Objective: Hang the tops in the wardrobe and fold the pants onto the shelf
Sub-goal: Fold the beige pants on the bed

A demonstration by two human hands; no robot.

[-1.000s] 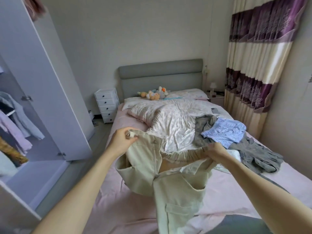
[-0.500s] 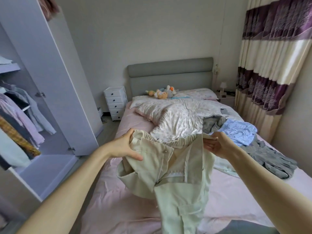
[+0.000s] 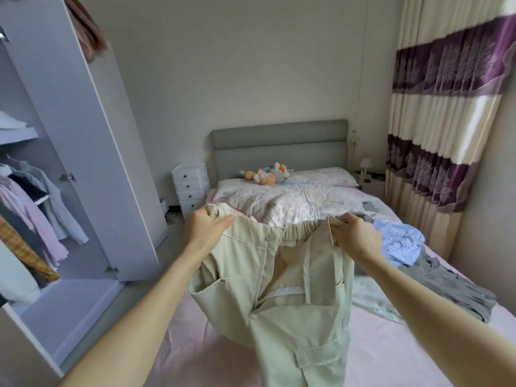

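Pale green cargo pants (image 3: 282,297) hang in the air above the bed, waistband up, fly open. My left hand (image 3: 205,229) grips the left end of the waistband. My right hand (image 3: 356,237) pinches the right end, and the elastic band stretches between them. The legs drop out of view at the bottom edge. On the bed to the right lie a blue striped top (image 3: 399,245) and a grey garment (image 3: 452,289). The open wardrobe (image 3: 83,152) stands at the left, with several tops (image 3: 33,208) hanging inside and a shelf (image 3: 18,134) above them.
The bed (image 3: 195,356) has a pink sheet, a crumpled floral quilt (image 3: 296,199) and stuffed toys (image 3: 265,174) by the grey headboard. A white drawer unit (image 3: 191,188) stands beside it. Striped curtains (image 3: 444,121) hang at the right. The wardrobe door (image 3: 92,169) juts toward the bed.
Both hands have raised the pants and pulled the waistband wider and flatter. The view has tilted up, so the wardrobe interior shows more.
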